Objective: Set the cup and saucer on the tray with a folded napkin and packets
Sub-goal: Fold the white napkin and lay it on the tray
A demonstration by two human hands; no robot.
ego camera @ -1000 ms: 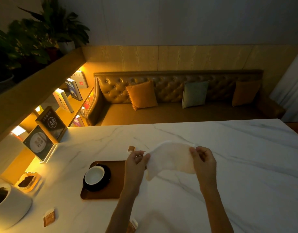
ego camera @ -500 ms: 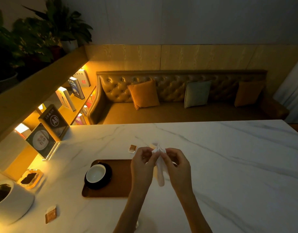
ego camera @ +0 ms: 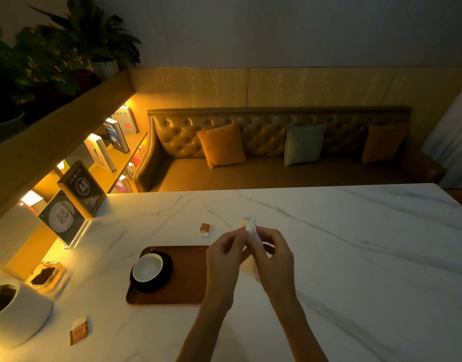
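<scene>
A thin white napkin (ego camera: 251,231), folded narrow, is pinched between the left hand (ego camera: 226,253) and right hand (ego camera: 274,253) just right of the wooden tray (ego camera: 190,275), where a round white cup (ego camera: 147,267) is seated on a dark saucer (ego camera: 165,276).

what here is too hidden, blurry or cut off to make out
Head view only:
- napkin: blurred and pinched between the left hand and right hand; fold state unclear.
- tray: right end behind the left hand.
- packets: print too small.
- white pot: cut by left edge.
</scene>
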